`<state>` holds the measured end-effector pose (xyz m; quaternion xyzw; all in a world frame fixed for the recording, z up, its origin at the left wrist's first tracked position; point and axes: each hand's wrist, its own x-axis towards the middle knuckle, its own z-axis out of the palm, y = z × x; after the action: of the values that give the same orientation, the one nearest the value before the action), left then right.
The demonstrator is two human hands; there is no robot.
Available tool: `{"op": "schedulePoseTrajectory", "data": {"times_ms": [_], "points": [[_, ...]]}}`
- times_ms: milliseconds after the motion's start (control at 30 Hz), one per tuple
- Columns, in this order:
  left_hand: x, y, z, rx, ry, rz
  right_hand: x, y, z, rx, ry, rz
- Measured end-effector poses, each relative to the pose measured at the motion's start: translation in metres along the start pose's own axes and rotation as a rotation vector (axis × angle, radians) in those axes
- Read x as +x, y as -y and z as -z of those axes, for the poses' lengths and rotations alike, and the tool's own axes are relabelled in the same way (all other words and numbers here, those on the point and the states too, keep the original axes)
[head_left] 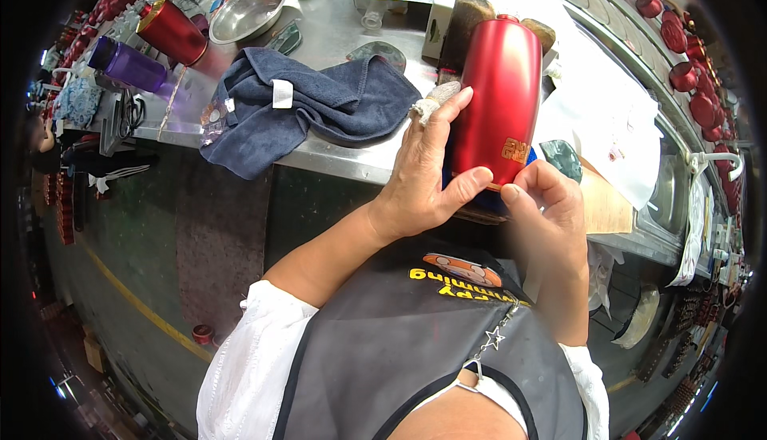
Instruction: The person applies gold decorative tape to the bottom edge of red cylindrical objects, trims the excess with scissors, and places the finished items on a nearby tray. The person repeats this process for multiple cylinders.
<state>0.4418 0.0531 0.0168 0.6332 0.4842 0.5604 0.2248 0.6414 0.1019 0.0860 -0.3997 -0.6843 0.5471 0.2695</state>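
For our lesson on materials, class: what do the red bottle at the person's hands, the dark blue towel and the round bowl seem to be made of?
Red bottle: probably metal with a satin coating, given its soft, smooth highlight, though coated plastic is possible.
Towel: soft fabric, from its loose folds and matt surface; fibre unclear.
Bowl: likely stainless steel, being silvery and shiny.

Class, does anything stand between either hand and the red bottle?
Nothing visible does: the left hand touches the red bottle along its left side, and the right hand appears to touch its near end.
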Motion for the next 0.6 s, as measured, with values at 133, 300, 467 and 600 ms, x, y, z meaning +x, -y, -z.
{"op": "schedulePoseTrajectory", "data": {"times_ms": [133, 300, 467, 600], "points": [[-0.0002, 0.002, 0.0024, -0.078, 0.028, -0.002, -0.0033, 0.0055, -0.0002, 0.001, 0.005, -0.087], [-0.0002, 0.0021, 0.001, -0.03, 0.024, -0.007, -0.003, 0.0058, -0.0004, -0.015, 0.006, -0.068], [0.0001, 0.0025, 0.0015, -0.025, 0.026, -0.009, 0.001, -0.0007, 0.0, -0.02, 0.001, 0.017], [0.0005, 0.0033, 0.0031, -0.049, 0.036, -0.004, 0.0007, -0.001, 0.0, -0.026, 0.001, 0.023]]}}
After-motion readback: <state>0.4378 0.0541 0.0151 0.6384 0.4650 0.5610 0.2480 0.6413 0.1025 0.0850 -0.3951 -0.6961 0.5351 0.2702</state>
